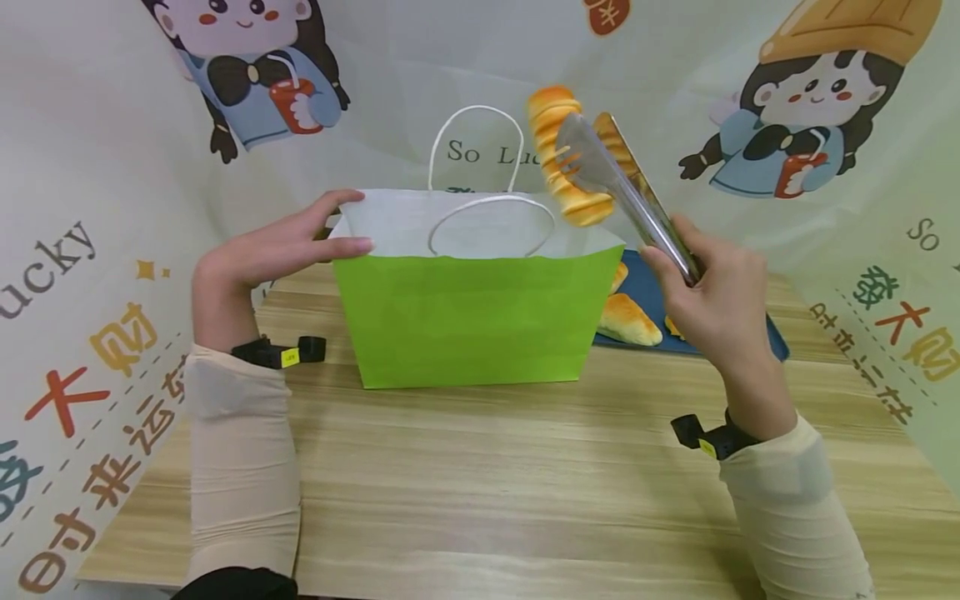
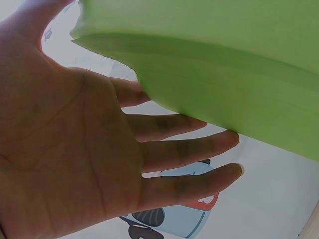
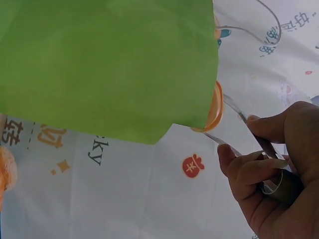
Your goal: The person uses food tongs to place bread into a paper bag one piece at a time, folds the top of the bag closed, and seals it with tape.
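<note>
A green paper bag (image 1: 472, 321) with a white inside and white cord handles stands upright on the table, its mouth spread. My left hand (image 1: 277, 250) touches its left rim, thumb and forefinger apart at the mouth. The left wrist view shows the other fingers (image 2: 184, 152) of that hand straight beside the bag's side. My right hand (image 1: 720, 283) grips metal tongs (image 1: 637, 196). Between their tips is a ridged, golden bread roll (image 1: 562, 158), raised above the bag's right rim. In the right wrist view the bag covers most of the roll (image 3: 216, 109).
Behind the bag's right side lies a dark blue tray (image 1: 637, 279) with several bread pieces (image 1: 630, 321), partly hidden by the bag and my right hand. The wooden table (image 1: 480, 475) extends in front. A printed cloth (image 1: 420, 50) hangs behind and at both sides.
</note>
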Demonstrator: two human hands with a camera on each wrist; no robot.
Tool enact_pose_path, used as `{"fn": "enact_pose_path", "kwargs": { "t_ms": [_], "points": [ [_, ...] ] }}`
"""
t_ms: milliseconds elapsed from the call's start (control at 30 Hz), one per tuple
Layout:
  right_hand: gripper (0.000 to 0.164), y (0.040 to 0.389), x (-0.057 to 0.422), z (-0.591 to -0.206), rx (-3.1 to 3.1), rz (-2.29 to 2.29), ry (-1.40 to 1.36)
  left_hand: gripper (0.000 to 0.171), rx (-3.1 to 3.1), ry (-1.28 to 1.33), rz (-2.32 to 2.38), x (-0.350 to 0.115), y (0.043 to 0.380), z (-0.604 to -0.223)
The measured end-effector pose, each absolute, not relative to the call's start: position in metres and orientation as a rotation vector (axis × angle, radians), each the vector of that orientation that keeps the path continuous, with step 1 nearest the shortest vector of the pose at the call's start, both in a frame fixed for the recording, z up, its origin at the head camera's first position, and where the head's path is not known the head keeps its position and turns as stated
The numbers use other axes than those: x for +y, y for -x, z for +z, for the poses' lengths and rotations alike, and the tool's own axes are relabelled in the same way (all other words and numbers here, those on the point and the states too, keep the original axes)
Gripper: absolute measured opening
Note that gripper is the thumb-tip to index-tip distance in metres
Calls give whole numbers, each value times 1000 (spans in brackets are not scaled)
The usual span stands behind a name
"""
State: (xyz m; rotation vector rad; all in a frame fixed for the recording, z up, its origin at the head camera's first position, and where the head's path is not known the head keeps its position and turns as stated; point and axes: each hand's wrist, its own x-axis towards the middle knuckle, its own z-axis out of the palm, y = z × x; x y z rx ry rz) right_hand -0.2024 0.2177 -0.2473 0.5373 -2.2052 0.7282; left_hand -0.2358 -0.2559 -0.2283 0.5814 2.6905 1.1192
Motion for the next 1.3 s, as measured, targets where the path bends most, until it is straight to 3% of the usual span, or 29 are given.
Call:
{"fn": "enact_pose_path", "kwargs": {
  "t_ms": [1300],
  "points": [
    [51,189,213,-245,-2345,647,-800,85,2687,-605,1134,-256,237,-230]
  ]
}}
